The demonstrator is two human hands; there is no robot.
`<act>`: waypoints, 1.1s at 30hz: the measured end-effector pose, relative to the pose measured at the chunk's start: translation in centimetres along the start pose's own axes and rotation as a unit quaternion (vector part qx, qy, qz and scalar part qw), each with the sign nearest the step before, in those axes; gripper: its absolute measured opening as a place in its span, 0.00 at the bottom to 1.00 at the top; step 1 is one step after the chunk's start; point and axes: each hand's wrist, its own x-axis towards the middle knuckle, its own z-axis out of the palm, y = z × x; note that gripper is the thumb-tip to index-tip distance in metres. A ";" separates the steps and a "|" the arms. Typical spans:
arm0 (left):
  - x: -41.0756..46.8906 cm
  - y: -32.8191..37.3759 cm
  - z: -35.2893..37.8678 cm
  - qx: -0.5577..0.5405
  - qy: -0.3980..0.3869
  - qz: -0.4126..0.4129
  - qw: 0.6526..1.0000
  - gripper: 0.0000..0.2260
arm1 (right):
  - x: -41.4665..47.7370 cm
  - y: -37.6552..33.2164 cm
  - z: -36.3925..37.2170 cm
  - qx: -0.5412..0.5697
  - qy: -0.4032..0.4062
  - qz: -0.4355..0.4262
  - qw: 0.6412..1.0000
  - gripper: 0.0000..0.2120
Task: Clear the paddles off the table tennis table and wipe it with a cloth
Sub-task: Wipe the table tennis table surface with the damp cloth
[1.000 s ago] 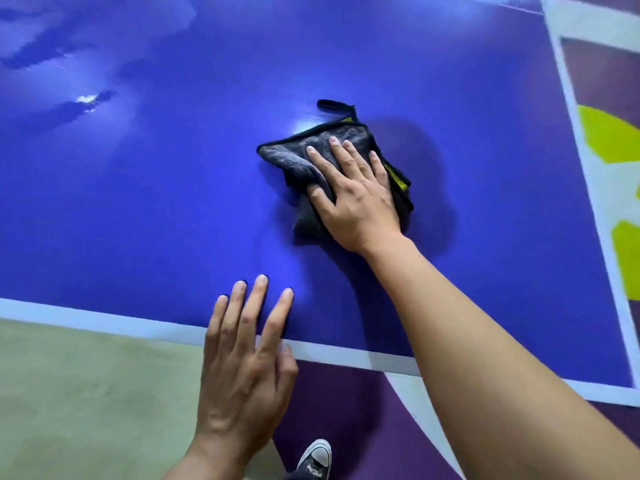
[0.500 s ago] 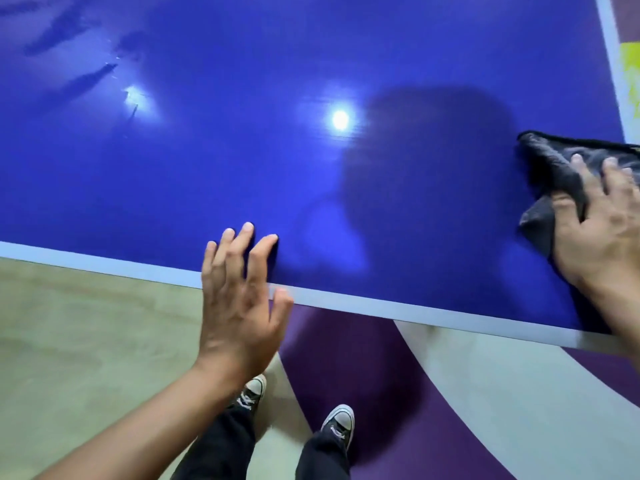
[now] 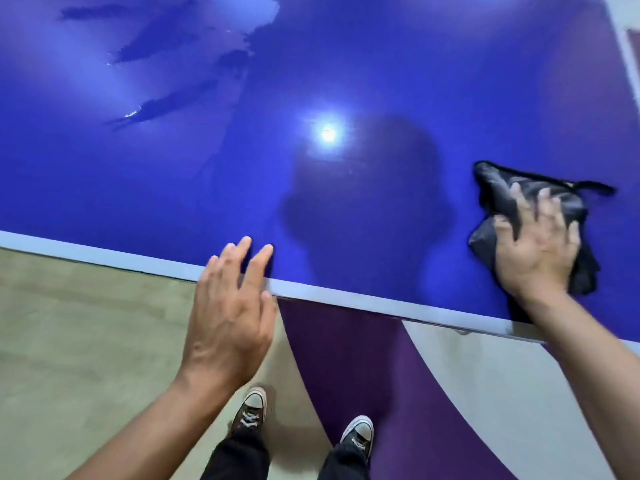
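Note:
The blue table tennis table [image 3: 363, 81] fills the upper part of the head view, its white near edge running down to the right. A crumpled dark grey cloth [image 3: 502, 188] lies on the table at the right, near that edge. My right hand [image 3: 536, 244] presses flat on the cloth with fingers spread. My left hand [image 3: 228, 306] hovers at the near edge with fingers apart, its fingertips over the blue surface, holding nothing. No paddles are in view.
Streaky wet-looking marks [image 3: 166, 102] show on the table at the upper left. Below the edge is a floor of beige, purple [image 3: 363, 358] and white patches. My two sneakers [image 3: 358, 433] stand close to the table.
My right hand has swept the cloth from the middle of the table to the right, close to the near edge. My left hand has slid back toward the edge.

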 end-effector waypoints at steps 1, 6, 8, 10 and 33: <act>-0.2 -2.1 -0.7 0.011 0.003 -0.011 1.000 0.26 | 0.0 -4.4 0.5 -0.005 -0.008 -0.018 1.000 0.34; -1.0 -6.8 -1.5 0.020 -0.010 0.052 0.998 0.28 | -3.1 -20.0 3.5 0.007 -0.042 -0.128 0.991 0.32; -0.9 -7.1 -1.6 -0.018 -0.006 0.044 0.999 0.27 | -5.6 -25.4 4.6 0.020 -0.065 -0.187 0.980 0.32; -0.8 -7.3 -1.8 -0.038 0.009 0.031 0.999 0.27 | -8.0 -29.7 5.0 0.032 -0.075 -0.238 0.968 0.31; -4.7 14.6 7.6 0.020 -0.012 0.143 0.989 0.27 | -7.3 3.4 -0.6 0.033 -0.010 0.008 0.999 0.30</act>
